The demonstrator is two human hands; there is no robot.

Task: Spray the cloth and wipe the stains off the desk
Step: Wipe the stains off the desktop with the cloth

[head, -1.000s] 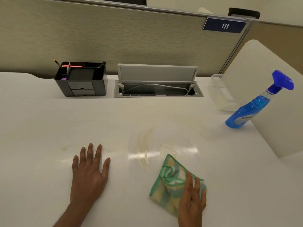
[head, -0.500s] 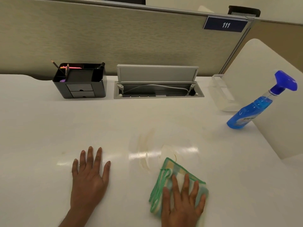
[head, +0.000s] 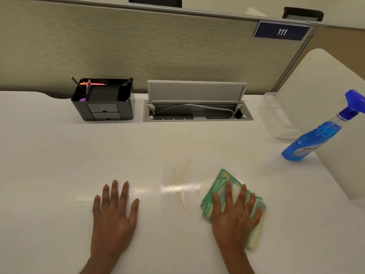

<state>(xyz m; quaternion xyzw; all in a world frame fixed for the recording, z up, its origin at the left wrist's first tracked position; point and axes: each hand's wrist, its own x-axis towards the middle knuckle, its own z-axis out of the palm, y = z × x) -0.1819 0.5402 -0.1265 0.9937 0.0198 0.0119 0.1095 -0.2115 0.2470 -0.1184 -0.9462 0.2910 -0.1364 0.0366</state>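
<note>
The right hand [head: 235, 218] is pressing flat on the folded green-edged cloth [head: 223, 184] on the white bench [head: 59, 155], beside tan stains [head: 181, 175]; the left hand [head: 114, 216] is lying flat, fingers spread.

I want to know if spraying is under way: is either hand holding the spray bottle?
No: the spray bottle stands alone at the right, the left hand lies flat on the desk, and the right hand presses the cloth.
</note>
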